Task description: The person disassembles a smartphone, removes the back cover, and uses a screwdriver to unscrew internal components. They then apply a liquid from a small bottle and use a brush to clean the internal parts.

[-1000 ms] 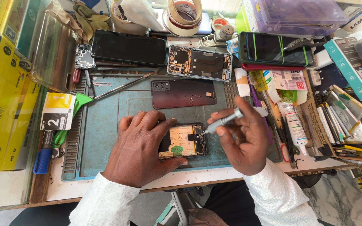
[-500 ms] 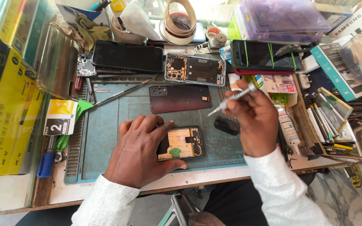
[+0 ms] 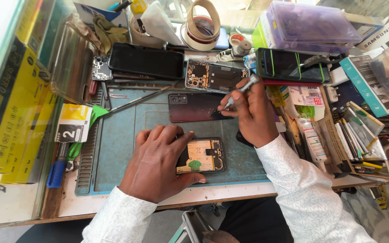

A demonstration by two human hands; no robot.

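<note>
The left hand [image 3: 158, 164] still lies flat, gripping the opened phone [image 3: 202, 155] on the blue mat [image 3: 122, 130]; the right hand [image 3: 253, 112], pinching a screwdriver [image 3: 241, 91], has moved up from the phone to the dark back cover [image 3: 196, 108].

Cluttered wooden workbench [image 3: 293, 191], teal mat [image 3: 122, 135], marbled floor [image 3: 383, 211], bright daylight.
</note>
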